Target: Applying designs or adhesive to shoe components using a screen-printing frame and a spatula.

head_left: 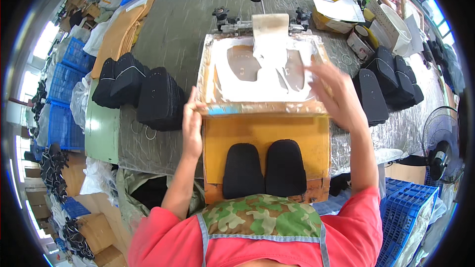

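Observation:
A wooden screen-printing frame (267, 109) stands tilted up from the yellow board (267, 136), its mesh smeared with white ink. My left hand (192, 126) grips the frame's near left corner. Over the frame's right side hovers my right hand (339, 94), fingers apart and slightly blurred, with nothing in it. A wide squeegee (270, 25) leans at the frame's far end, its lower part in the thick white ink. Two black rounded fabric pieces (243, 170) lie side by side on the board's near end, below the frame.
Stacks of black pieces stand left (159, 100) and right (371, 96) of the frame. Hinge clamps (221, 15) hold its far end. Tubs and papers (339, 7) fill the far right, near another person. A fan (439, 155) and blue crates (403, 217) are at right.

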### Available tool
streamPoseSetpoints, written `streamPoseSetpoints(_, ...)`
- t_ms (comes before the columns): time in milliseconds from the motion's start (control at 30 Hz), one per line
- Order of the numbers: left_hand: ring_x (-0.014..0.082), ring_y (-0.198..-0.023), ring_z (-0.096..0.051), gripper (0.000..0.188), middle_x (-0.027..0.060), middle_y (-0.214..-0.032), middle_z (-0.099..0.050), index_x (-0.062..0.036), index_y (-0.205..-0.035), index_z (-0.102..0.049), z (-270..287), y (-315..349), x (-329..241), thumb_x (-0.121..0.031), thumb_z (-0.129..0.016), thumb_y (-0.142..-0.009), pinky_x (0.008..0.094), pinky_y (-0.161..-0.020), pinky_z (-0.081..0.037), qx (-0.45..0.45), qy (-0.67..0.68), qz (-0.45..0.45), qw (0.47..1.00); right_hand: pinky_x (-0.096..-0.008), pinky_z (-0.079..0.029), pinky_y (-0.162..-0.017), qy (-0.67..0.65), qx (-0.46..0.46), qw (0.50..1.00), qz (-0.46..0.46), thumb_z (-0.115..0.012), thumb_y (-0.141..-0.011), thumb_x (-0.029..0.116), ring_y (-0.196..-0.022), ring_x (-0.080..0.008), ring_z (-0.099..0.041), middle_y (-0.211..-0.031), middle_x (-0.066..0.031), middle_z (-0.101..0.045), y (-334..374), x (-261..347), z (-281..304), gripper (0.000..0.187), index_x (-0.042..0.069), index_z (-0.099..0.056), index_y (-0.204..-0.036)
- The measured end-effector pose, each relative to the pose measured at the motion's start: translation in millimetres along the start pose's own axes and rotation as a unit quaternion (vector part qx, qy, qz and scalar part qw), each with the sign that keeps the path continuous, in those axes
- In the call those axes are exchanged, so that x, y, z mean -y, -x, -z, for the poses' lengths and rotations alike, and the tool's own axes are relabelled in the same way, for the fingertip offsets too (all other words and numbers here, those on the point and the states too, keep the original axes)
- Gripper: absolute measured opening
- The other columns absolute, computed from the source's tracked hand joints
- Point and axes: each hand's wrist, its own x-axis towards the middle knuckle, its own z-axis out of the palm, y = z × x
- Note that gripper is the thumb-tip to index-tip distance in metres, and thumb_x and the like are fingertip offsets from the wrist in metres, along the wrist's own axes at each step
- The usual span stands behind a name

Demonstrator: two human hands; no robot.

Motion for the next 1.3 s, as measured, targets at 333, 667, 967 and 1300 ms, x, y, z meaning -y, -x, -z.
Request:
streamPoseSetpoints(333,0.0195,-0.101,-0.06,0.012,0.023,-0.158,-0.029,-0.0029,-0.102,-0.051,-15,15,37,0.0,-0.052,-0.091,0.0319,-0.086,-0.048,0.006,-0.129,0.021,0.991,-0.0433,-0.046,-0.091,0.184,0.001,0.983,0.011,-0.062,-0.085,0.011,-0.104,-0.0299,-0.061,-0.104,-0.0133,-0.065,-125,-108,-74,0.023,0.006,-0.064,-0.107)
streamPoseSetpoints(667,0.0157,-0.094,-0.057,0.009,0.0204,-0.158,-0.032,-0.0022,-0.102,-0.05,-13,14,37,-0.004,-0.051,-0.093,0.0289,-0.084,-0.047,-0.007,-0.129,-0.007,0.992,-0.0444,-0.05,-0.077,0.13,-0.034,0.99,0.048,-0.057,-0.082,-0.001,-0.085,-0.0364,-0.064,-0.087,-0.017,-0.067,-59,-66,-56,0.019,0.004,-0.067,-0.098)
streamPoseSetpoints(967,0.0152,-0.097,-0.056,0.01,0.0206,-0.159,-0.03,-0.0029,-0.102,-0.051,-11,15,42,-0.003,-0.051,-0.093,0.0292,-0.086,-0.047,-0.006,-0.136,-0.024,0.99,-0.0452,-0.05,-0.074,0.211,-0.063,0.975,0.002,-0.061,-0.086,0.007,-0.085,-0.0317,-0.064,-0.086,-0.0097,-0.063,-9,-45,-88,0.018,0.011,-0.065,-0.103)
streamPoseSetpoints(1300,0.0147,-0.095,-0.058,0.01,0.0215,-0.157,-0.032,-0.0027,-0.102,-0.052,-18,11,44,-0.005,-0.052,-0.092,0.029,-0.085,-0.047,0.001,-0.139,-0.023,0.99,-0.049,-0.051,-0.074,0.11,-0.071,0.991,-0.017,-0.057,-0.083,0.01,-0.086,-0.0404,-0.065,-0.092,-0.0194,-0.068,-146,-41,-132,0.013,0.003,-0.062,-0.093)
